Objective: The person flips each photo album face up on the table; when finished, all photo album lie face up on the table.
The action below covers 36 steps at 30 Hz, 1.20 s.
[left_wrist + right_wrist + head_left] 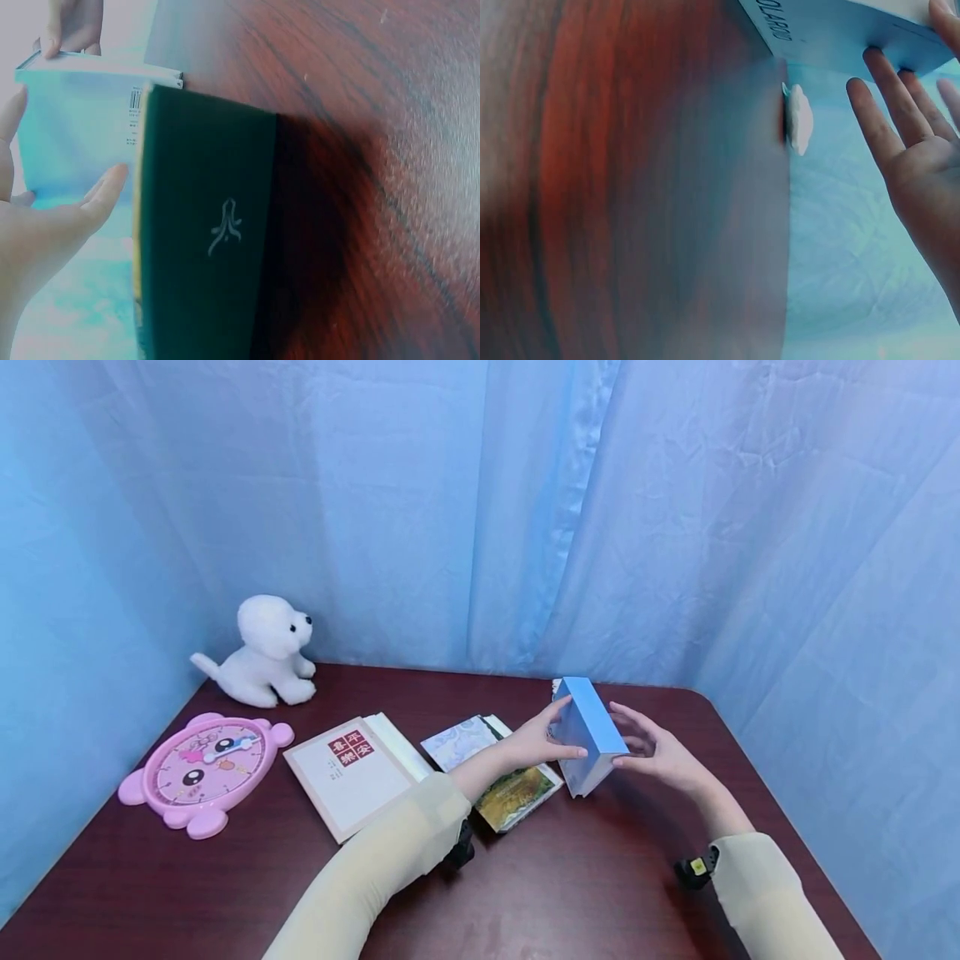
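Observation:
A thick blue book stands tilted over the right part of the table, its blue spine up and its pale page edges toward me. My right hand pinches it, thumb at the near corner of the spine and fingertips against the right cover. On the other side, my left hand is spread with thumb and forefinger apart at the left cover, which bears a barcode. Below the left forearm lies a book with a landscape cover; its dark green spine shows close up in the left wrist view.
A white book with red square lettering lies left of the landscape one, partly under the left sleeve. Farther left are a pink clock and a white plush dog. A small white object sits at the table's back edge by the curtain.

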Each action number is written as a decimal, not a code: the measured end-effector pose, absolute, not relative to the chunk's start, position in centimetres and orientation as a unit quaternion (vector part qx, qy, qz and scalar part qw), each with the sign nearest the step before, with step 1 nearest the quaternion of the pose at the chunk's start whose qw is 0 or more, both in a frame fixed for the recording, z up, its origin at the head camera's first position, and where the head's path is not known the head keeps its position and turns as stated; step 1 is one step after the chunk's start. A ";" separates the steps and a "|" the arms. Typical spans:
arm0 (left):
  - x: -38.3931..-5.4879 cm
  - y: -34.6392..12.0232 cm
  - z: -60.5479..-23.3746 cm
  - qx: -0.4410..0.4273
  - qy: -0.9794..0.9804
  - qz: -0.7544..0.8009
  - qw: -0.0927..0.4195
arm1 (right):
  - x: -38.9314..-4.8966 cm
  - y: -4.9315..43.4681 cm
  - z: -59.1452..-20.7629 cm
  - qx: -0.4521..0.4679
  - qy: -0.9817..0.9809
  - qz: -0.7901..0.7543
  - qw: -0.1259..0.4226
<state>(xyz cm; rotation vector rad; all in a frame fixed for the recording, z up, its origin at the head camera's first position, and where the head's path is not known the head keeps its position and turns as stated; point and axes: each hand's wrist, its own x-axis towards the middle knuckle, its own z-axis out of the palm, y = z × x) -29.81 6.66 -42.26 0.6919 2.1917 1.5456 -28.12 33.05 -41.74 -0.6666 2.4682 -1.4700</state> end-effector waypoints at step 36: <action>-30.3 4.9 -41.2 0.260 0.623 0.728 0.122 | -24.2 28.1 -37.3 -0.323 0.847 -0.422 0.004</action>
